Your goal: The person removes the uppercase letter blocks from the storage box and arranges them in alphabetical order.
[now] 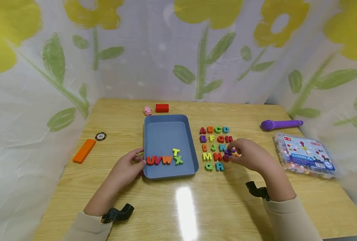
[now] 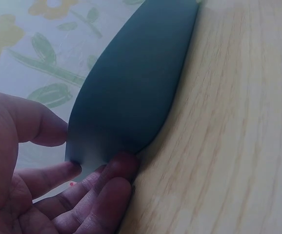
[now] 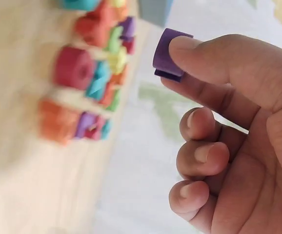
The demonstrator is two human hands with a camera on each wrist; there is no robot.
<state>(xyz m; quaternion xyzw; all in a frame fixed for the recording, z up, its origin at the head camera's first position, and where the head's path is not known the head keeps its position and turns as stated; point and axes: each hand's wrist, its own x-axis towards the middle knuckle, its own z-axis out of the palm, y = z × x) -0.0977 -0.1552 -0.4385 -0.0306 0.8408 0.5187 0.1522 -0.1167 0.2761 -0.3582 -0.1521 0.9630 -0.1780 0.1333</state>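
Between the thumb and index finger of my right hand [image 1: 249, 155] is a purple letter S [image 3: 164, 57], lifted above the letter rows. Colourful toy letters stand in rows beneath and beside that hand, among them an M [image 1: 207, 156], a Q [image 1: 208, 166] and an R [image 1: 219, 166]. My left hand [image 1: 127, 169] holds the blue-grey tray [image 1: 167, 134] at its near left corner, fingers against the outer wall [image 2: 126, 83]. Inside the tray, U [image 1: 150, 161], V [image 1: 158, 160] and W [image 1: 167, 160] form a row, with T [image 1: 175, 152] above X [image 1: 179, 160] to their right.
Behind the tray are a pink pig figure [image 1: 147, 111] and a red block [image 1: 162, 108]. An orange block [image 1: 84, 151] and a round chip [image 1: 101, 136] lie left. On the right are a purple toy microphone [image 1: 282, 125] and a clear boxed kit [image 1: 308, 155].
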